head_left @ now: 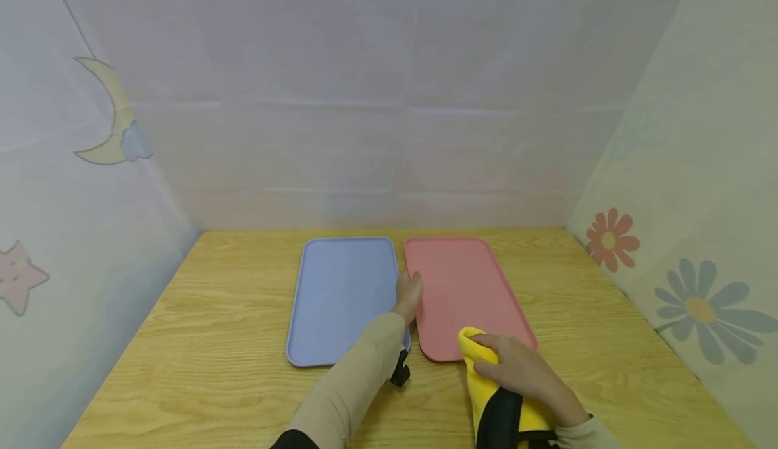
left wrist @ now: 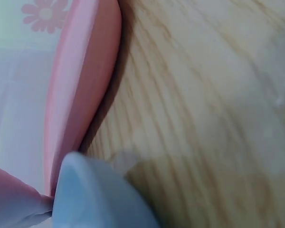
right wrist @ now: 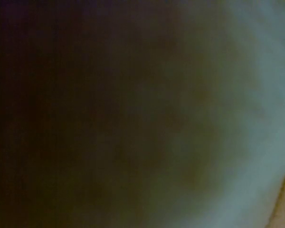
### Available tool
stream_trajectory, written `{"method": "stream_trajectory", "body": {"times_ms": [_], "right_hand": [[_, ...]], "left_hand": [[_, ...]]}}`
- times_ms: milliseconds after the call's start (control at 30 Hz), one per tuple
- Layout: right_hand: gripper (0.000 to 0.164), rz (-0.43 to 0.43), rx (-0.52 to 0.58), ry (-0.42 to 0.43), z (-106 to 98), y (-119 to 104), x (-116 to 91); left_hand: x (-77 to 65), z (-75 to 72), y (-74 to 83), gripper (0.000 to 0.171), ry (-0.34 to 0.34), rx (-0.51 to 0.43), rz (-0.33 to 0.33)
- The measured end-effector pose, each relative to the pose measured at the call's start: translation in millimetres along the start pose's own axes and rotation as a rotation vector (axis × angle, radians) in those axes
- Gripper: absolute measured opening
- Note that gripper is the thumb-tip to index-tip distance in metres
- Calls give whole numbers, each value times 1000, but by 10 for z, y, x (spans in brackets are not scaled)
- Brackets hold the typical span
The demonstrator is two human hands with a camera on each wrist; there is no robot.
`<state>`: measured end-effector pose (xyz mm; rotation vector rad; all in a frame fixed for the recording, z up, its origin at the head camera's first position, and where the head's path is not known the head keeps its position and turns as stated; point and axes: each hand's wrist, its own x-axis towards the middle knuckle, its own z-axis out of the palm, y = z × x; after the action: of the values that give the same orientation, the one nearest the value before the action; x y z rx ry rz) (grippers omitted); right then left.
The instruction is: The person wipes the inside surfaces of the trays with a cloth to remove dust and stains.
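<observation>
On the table, a blue tray [head_left: 346, 294] and a pink tray [head_left: 462, 287] lie side by side. My left hand [head_left: 410, 295] reaches to the narrow gap between them, at the pink tray's left edge. Up close in the left wrist view, a fingertip [left wrist: 14, 199] meets the pink rim [left wrist: 85, 71] beside the blue rim [left wrist: 104, 194]. Over the pink tray's near right corner, my right hand [head_left: 516, 368] pinches a soft yellow and black cloth item [head_left: 483, 375]. Its lower part runs out of frame, so its kind is unclear. The right wrist view is dark and blurred.
The wooden table [head_left: 225, 327] meets a pale sheet wall [head_left: 377, 118] at the back. Printed side sheets stand left and right, with a moon [head_left: 109, 111] and flowers [head_left: 610, 240]. A small black wrist device [head_left: 400, 370] hangs under my left sleeve.
</observation>
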<state>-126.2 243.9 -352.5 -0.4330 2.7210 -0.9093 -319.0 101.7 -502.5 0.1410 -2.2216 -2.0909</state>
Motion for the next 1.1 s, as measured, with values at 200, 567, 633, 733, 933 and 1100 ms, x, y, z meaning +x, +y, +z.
{"method": "stream_trajectory", "body": {"times_ms": [200, 567, 633, 733, 933, 1100], "right_hand": [[42, 41, -16, 36, -6, 100, -36], [41, 73, 41, 22, -105, 318, -98], [40, 95, 30, 29, -123, 353, -104], [39, 139, 11, 48, -149, 419, -117], [45, 224, -40, 59, -240, 613, -133], [50, 260, -97, 63, -341, 837, -168]], "left_hand": [[-349, -187, 549, 34, -15, 33, -69], [-458, -257, 630, 32, 21, 3, -24], [-427, -264, 587, 30, 16, -15, -31], [-332, -253, 391, 31, 3, -47, 18], [-449, -309, 564, 40, -26, -60, -38], [-584, -393, 738, 39, -4, -49, -29]]}}
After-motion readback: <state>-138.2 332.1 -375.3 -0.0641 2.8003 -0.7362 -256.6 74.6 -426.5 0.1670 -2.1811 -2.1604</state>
